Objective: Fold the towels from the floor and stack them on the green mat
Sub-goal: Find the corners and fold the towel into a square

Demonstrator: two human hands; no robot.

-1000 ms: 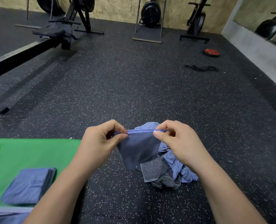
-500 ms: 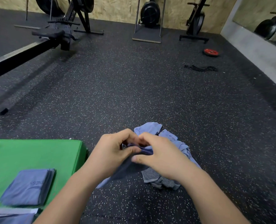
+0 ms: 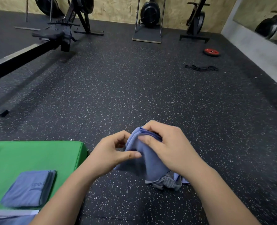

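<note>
1. Dark speckled rubber floor (image 3: 134, 95) fills the gym, with a rowing machine (image 3: 53, 34) at the far left and a red weight plate (image 3: 211, 52) at the far right.
2. Near the middle, both hands hold a blue towel (image 3: 144, 158) above the floor.
3. Right hand (image 3: 167, 148) grips the towel's folded top edge, thumb on the near face and fingers curled over the far side.
4. Left hand (image 3: 108, 153) pinches the towel's left edge, its thumb lying across the near face.
5. Below the right wrist, a small pile of towels (image 3: 168, 182) lies crumpled on the floor.
6. At the near left is the green mat (image 3: 29, 156), carrying a stack of folded towels (image 3: 29, 189), well apart from the hands.
</note>
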